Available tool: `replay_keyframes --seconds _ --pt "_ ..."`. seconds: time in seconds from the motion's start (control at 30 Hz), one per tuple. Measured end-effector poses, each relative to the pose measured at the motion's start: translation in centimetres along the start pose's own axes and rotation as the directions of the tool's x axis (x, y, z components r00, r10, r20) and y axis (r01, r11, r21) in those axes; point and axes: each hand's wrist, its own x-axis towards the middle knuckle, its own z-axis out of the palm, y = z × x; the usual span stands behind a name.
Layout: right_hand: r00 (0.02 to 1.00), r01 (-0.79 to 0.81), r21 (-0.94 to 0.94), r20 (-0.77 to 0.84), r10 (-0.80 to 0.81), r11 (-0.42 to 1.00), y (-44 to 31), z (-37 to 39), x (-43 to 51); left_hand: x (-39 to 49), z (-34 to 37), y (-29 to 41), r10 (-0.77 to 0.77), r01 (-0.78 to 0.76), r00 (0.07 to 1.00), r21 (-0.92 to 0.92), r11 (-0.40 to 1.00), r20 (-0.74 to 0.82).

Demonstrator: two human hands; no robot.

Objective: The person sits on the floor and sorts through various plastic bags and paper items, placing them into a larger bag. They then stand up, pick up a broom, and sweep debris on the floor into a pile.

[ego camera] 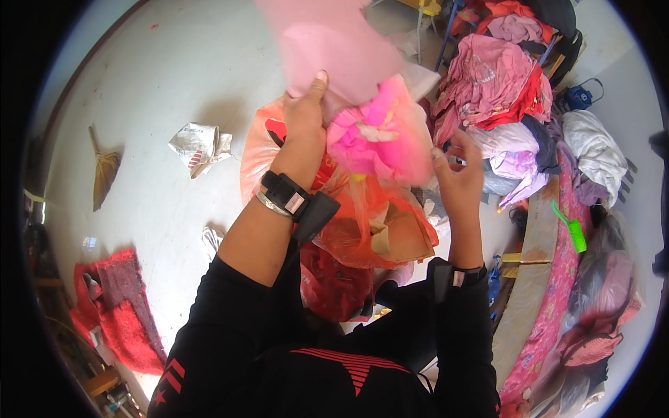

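My left hand (309, 112) grips a pale pink cloth (339, 47), thumb on top; the cloth reaches up past the top of the view and is blurred. A bright pink item, bunched like fabric or a bag (373, 136), hangs between my hands. Close to its right edge, my right hand (461, 162) has its fingers apart and curled; no held thing shows in it. Below both hands lies an orange-red plastic bag (339, 237) with brown cardboard (405, 235) in it. A dark red bag (334, 285) lies nearer my body.
Piled pink clothes (486, 78) and white cloths (593, 149) are at the right, with a green brush (575, 235) on a floral pink cloth (554, 303). At the left are a hand broom (104, 175), a crumpled printed sack (196, 146) and a red mat (125, 313).
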Motion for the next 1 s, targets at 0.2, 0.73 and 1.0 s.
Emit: replay_keyframes --seconds 0.2,0.73,1.0 --pt "0.906 -0.349 0.288 0.345 0.243 0.892 -1.6 2.5 -1.9 -1.6 1.4 0.1 0.071 -0.071 0.997 -0.143 0.987 -0.007" --pt "0.993 -0.108 0.817 0.116 0.022 0.567 -0.3 3.3 1.5 -8.7 3.8 -2.8 -0.324 0.349 0.832 0.030 0.937 0.450" --pt "0.967 0.127 0.635 -0.251 0.048 0.762 1.5 2.7 3.6 -6.2 2.0 -2.1 -0.373 0.221 0.774 0.334 0.916 0.512"
